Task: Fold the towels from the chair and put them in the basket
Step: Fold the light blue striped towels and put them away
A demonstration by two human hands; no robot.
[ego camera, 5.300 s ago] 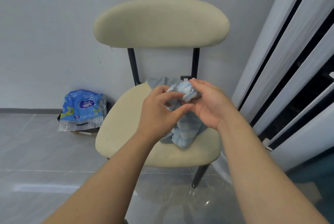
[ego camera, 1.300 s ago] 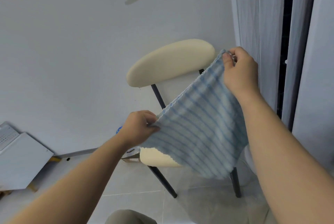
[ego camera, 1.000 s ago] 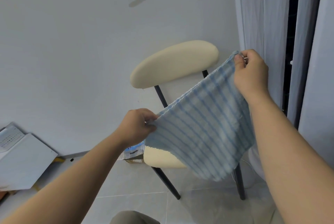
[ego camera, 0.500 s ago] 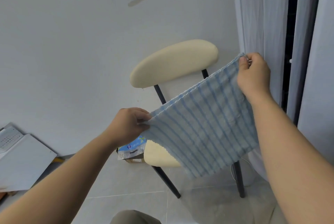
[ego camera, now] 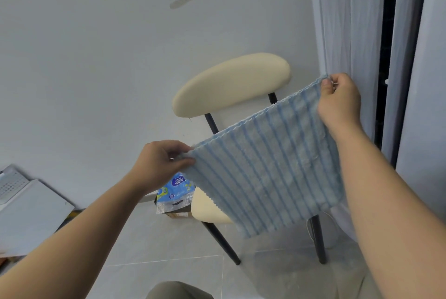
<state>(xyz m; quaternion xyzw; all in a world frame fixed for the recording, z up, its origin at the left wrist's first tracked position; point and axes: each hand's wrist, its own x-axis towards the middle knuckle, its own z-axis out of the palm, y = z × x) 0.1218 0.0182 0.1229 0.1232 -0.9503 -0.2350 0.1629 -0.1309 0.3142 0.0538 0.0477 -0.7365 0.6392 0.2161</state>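
- There is one towel (ego camera: 265,173). It is soft ribbed cloth, pale blue with darker blue stripes and a wavy edge. It is held spread in the air in front of the chair (ego camera: 231,83), with its top edge slanting up to the right.
- The left hand (ego camera: 159,165) pinches the lower left corner of the towel between thumb and curled fingers.
- The right hand (ego camera: 340,103) grips the upper right corner with closed fingers, near the pleated pale curtain (ego camera: 347,21).
- There is one chair, with a cream padded oval back, a cream seat and thin black legs. The towel hides most of the seat, so I cannot tell what lies on it.
- One shiny blue plastic packet (ego camera: 175,192) lies low beside the chair, perhaps on a cardboard box.
- The floor (ego camera: 169,245) is made of grey glossy tiles.
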